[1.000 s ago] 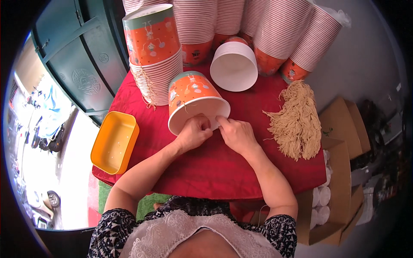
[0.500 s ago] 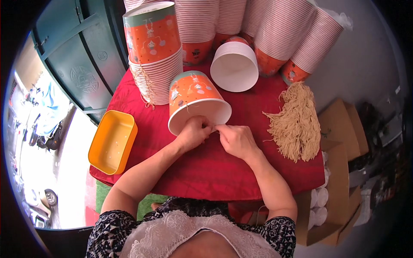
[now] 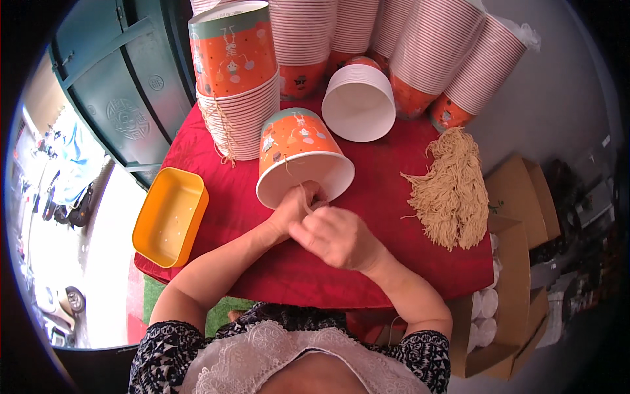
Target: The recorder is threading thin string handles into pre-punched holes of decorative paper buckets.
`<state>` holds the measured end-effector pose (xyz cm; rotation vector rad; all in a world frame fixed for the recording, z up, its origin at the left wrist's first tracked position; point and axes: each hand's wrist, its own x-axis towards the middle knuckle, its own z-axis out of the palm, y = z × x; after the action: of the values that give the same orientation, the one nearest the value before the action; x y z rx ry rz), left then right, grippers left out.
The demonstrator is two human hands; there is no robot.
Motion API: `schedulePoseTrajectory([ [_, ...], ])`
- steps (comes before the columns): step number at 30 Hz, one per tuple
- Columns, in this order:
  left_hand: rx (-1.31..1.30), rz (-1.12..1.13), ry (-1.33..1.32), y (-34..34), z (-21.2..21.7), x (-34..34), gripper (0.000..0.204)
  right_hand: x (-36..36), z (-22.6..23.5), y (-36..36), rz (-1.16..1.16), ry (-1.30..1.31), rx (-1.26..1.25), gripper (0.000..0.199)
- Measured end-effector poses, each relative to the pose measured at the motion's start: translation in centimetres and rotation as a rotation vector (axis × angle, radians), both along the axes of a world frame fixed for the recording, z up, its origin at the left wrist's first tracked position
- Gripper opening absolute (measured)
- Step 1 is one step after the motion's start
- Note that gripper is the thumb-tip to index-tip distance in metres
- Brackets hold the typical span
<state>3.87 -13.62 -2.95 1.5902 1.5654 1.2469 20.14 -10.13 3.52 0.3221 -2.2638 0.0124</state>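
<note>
An orange paper bucket point(image 3: 305, 133) with a green band lies tipped on the table, its white mouth facing me. A thin beige string point(image 3: 287, 168) comes out near its rim and runs down to my hands. My left hand point(image 3: 296, 205) is at the lower edge of the mouth, fingers closed and partly inside, pinching the string. Just below and to the right, my right hand point(image 3: 338, 238) is closed on the string too, slightly blurred. Its fingertips are partly hidden.
A red cloth point(image 3: 387, 262) covers the table. A yellow plastic bin point(image 3: 172, 217) sits at left, a heap of beige strings point(image 3: 453, 190) at right. Behind are a white-mouthed bucket point(image 3: 358, 108) and tall bucket stacks point(image 3: 237, 118). Cardboard boxes point(image 3: 508, 295) stand on the right.
My right hand has moved left and toward me, drawing the string across my left hand. My left hand stays at the bucket's mouth. The bucket has hardly moved.
</note>
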Motion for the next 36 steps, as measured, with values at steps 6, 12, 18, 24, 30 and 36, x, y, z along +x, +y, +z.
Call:
schedulePoseTrajectory([
  [6, 0.046, 0.119, 0.163, -0.2, 0.4, 0.7, 0.01, 0.6, -1.4, -0.8, 0.052, 0.126, -0.149, 0.022],
  [12, 0.096, 0.154, 0.155, -0.2, 0.1, 0.8, 0.011, 0.0, -4.3, 3.2, -0.478, -0.034, -0.529, 0.01],
  [18, 0.15, 0.151, 0.137, -0.2, -0.1, 0.9, 0.007, -0.2, -5.8, 4.4, -0.449, -0.09, -0.599, 0.015],
  [24, 0.14, 0.14, 0.122, -0.3, 0.2, 0.9, 0.007, -0.3, -6.0, 4.5, -0.421, -0.119, -0.632, 0.015],
  [30, 0.122, 0.139, 0.148, -0.3, 0.3, 0.9, 0.008, -0.6, -6.2, 4.6, -0.424, -0.144, -0.637, 0.013],
  [36, 0.137, 0.132, 0.151, -0.2, 0.5, 1.0, 0.01, -0.6, -6.1, 4.7, -0.432, -0.155, -0.634, 0.006],
])
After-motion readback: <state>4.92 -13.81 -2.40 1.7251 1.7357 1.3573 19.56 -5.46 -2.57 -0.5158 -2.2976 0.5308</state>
